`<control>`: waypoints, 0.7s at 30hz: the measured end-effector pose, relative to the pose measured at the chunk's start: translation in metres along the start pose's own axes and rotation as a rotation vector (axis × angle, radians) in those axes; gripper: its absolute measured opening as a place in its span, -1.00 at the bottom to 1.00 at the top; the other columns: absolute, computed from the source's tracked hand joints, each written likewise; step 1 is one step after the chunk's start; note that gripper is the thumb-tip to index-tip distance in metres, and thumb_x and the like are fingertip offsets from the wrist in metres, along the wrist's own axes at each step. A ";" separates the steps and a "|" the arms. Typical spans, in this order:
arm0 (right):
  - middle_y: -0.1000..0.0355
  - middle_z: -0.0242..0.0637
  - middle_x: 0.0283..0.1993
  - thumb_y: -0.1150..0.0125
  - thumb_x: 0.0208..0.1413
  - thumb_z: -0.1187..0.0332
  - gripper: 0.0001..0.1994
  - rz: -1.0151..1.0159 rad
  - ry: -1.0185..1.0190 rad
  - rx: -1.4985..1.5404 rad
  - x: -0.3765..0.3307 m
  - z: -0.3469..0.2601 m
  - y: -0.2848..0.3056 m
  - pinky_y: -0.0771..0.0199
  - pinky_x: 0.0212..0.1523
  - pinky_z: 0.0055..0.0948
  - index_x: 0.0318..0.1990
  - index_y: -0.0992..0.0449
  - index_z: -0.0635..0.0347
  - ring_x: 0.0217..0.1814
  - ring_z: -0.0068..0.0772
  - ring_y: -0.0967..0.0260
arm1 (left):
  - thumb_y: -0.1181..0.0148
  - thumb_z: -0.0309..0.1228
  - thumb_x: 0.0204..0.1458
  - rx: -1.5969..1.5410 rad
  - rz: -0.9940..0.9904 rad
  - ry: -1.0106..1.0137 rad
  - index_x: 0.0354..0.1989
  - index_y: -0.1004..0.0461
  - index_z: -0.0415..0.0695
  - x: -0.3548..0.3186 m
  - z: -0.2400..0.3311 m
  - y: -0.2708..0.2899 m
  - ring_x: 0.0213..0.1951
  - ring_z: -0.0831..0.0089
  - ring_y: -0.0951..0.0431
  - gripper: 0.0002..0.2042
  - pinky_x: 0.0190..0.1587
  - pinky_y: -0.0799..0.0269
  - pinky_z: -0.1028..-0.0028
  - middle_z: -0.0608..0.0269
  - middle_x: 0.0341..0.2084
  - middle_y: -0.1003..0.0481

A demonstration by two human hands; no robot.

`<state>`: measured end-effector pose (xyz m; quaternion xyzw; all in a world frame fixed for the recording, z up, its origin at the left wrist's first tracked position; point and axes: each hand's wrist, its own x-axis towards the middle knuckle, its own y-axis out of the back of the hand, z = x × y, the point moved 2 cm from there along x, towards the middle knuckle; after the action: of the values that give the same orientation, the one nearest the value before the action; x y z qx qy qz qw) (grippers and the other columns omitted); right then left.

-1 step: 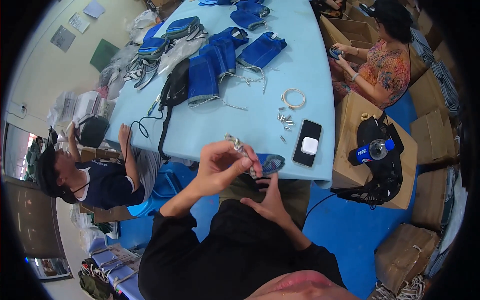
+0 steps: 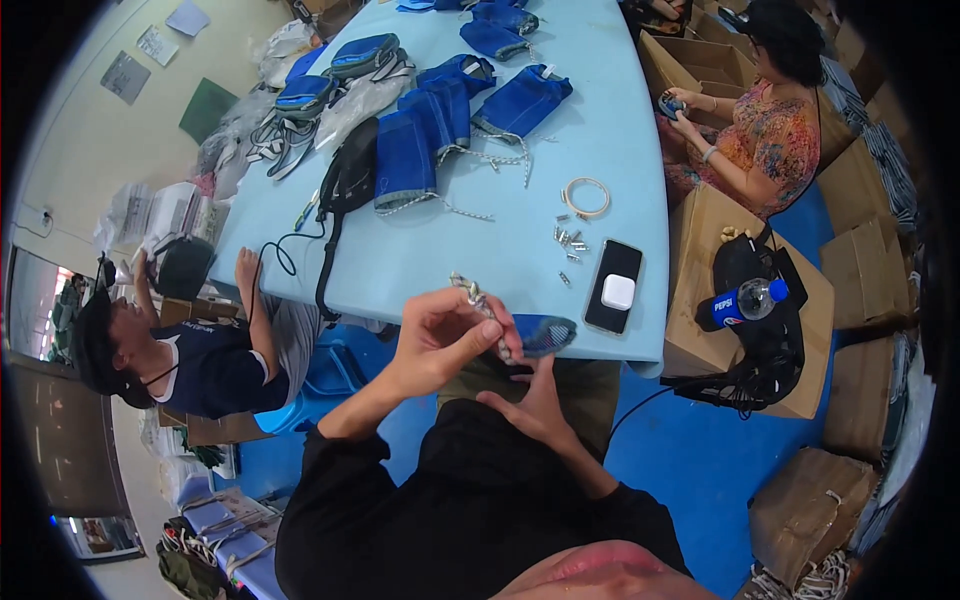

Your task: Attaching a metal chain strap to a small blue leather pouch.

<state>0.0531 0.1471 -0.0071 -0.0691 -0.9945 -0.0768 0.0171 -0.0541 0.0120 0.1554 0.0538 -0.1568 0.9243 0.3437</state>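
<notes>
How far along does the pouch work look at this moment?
Done: several blue pouches with cords lie further up the light blue table. In hand: the left hand pinches a speckled cord running to a blue pouch at the table edge, with the right hand just below it. Left: small metal pieces and a coiled cord ring lie unused on the table.

Light-blue table: blue pouches, black phone, cord ring, metal clips.
</notes>
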 end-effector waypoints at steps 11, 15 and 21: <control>-0.50 -0.29 0.04 -0.32 0.17 0.62 -0.50 0.040 0.040 0.523 0.022 0.006 -0.021 -0.51 0.14 -0.46 0.24 -0.28 0.30 0.12 -0.51 -0.49 | -0.32 -0.48 0.22 0.540 0.387 0.129 -0.12 -0.61 -0.23 -0.078 -0.105 0.029 0.09 0.36 -0.53 -0.88 0.10 -0.47 0.41 0.12 0.05 -0.52; -0.50 -0.30 0.04 -0.34 0.21 0.56 -0.59 0.089 0.046 0.654 0.027 -0.006 -0.020 -0.50 0.06 -0.52 0.15 -0.31 0.26 0.04 -0.58 -0.49 | -0.45 -0.48 0.10 0.365 0.319 0.165 0.05 -0.45 -0.16 -0.076 -0.103 0.019 0.22 0.32 -0.46 -0.63 0.12 -0.49 0.35 0.10 0.33 -0.29; -0.56 -0.35 -0.05 -0.28 0.23 0.64 -0.73 -0.021 0.001 0.635 0.030 -0.022 0.006 -0.49 -0.04 -0.60 0.01 -0.40 0.24 -0.03 -0.62 -0.50 | -0.61 -0.37 -0.01 0.294 0.230 0.227 0.17 -0.32 -0.10 -0.050 -0.089 0.024 -0.20 0.57 -0.57 -0.37 -0.14 -0.52 0.50 0.28 -0.23 -0.58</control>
<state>0.0251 0.1535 0.0172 -0.0498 -0.9694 0.2375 0.0377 -0.0314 -0.0069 0.0550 -0.0192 0.0140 0.9705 0.2399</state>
